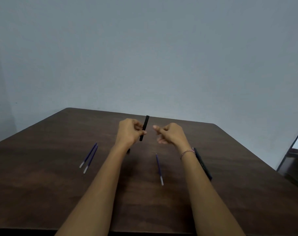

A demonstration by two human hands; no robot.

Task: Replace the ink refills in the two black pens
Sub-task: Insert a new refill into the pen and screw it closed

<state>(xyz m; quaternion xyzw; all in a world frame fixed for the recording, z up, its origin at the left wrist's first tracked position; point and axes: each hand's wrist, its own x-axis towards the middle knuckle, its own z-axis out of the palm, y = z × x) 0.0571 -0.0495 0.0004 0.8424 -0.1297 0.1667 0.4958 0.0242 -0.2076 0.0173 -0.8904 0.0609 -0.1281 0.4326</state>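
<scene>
My left hand (130,132) grips a black pen barrel (145,126), held nearly upright above the middle of the dark wooden table (59,193). My right hand (170,133) hovers just to its right, fingers loosely curled with nothing visible in them. Two blue ink refills (89,157) lie side by side on the table at the left. A third blue refill (159,169) lies between my forearms. The second black pen (202,163) lies on the table, partly hidden behind my right wrist. A small black piece (128,151) shows beside my left forearm.
A plain light wall rises behind the table's far edge. A dark piece of furniture (296,160) stands off the table's right side. A beaded bracelet (187,153) circles my right wrist.
</scene>
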